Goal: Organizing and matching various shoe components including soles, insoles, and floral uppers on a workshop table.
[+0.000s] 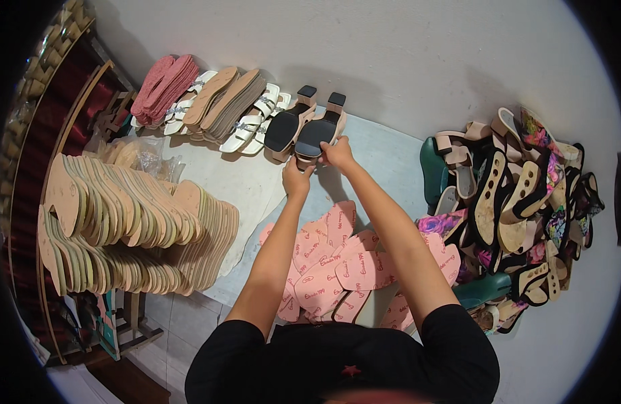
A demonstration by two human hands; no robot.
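At the far middle of the table two beige heeled sandals lie side by side, their black soles and black heel tips showing. My left hand is closed on the toe end of the right-hand heeled sandal. Around the right side of that same sandal my right hand is closed too; some of its fingers are hidden beneath. The other heeled sandal rests just left of it. Further left are white strap sandals and a stack of tan insoles.
Pink printed insoles lie in a heap under my forearms. Rows of beige sole pieces stand at the left. On the right is a pile of sandals with green shoe lasts. Pink insoles lean near the wall.
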